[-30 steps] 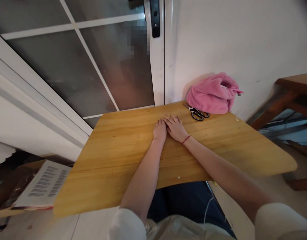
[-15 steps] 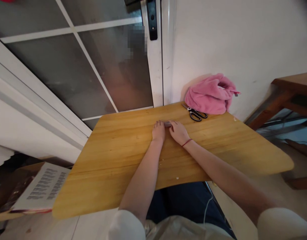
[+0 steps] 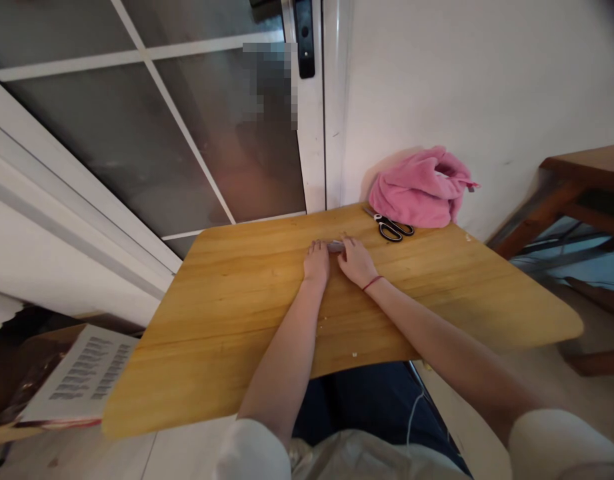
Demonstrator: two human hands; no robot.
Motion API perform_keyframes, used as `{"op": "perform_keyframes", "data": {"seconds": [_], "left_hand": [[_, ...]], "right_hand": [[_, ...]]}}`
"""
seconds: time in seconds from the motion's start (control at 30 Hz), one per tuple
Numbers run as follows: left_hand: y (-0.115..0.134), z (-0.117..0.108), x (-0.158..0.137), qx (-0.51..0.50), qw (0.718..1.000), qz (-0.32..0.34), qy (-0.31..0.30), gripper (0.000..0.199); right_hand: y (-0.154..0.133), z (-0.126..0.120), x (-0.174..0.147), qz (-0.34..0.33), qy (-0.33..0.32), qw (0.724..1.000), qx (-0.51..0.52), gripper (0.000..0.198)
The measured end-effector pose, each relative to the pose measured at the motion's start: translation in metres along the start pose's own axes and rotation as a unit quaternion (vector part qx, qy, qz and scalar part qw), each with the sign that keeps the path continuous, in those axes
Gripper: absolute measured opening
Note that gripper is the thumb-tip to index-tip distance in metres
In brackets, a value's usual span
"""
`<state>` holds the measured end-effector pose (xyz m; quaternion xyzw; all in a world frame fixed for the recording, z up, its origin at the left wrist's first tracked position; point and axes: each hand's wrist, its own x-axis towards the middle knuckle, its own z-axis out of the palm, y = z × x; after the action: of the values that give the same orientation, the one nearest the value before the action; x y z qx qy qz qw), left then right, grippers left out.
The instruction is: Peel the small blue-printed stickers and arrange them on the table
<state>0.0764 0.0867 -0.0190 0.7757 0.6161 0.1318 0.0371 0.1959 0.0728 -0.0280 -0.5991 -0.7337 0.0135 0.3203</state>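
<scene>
Near the far edge of the wooden table (image 3: 227, 320), a small greyish flat piece (image 3: 335, 247) lies between my two hands; its kind is too small to make out. My left hand (image 3: 317, 261) rests on the tabletop with its fingers closed over the piece's left end. From the other side, my right hand (image 3: 357, 261), with a red string round the wrist, pinches the right end between thumb and fingers. Much of the piece is hidden under both hands.
Black-handled scissors (image 3: 391, 228) lie beyond my right hand, against a pink plush bundle (image 3: 419, 190) by the wall. Tiny scraps (image 3: 355, 355) dot the near edge. A glazed door (image 3: 227, 133) stands behind, a printed box (image 3: 81, 373) lower left, wooden furniture (image 3: 567, 193) at right.
My right hand's fingers have shifted and lifted slightly, and more of the greyish piece shows between my hands. My left hand stays nearly in place.
</scene>
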Motion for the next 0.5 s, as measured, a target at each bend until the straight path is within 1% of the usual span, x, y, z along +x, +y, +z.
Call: {"op": "perform_keyframes", "data": {"seconds": [0.1,0.3,0.5], "left_hand": [[0.000,-0.001,-0.001,0.000,1.000,0.004,0.002,0.045],[0.000,-0.001,-0.001,-0.003,1.000,0.004,0.002,0.047],[0.000,0.000,0.001,-0.007,1.000,0.006,-0.004,0.046]], "right_hand": [[0.000,0.004,0.000,-0.014,-0.012,1.000,-0.002,0.052],[0.006,0.009,-0.001,-0.013,-0.016,1.000,-0.004,0.055],[0.006,0.014,-0.001,-0.040,-0.030,0.999,0.013,0.058]]}}
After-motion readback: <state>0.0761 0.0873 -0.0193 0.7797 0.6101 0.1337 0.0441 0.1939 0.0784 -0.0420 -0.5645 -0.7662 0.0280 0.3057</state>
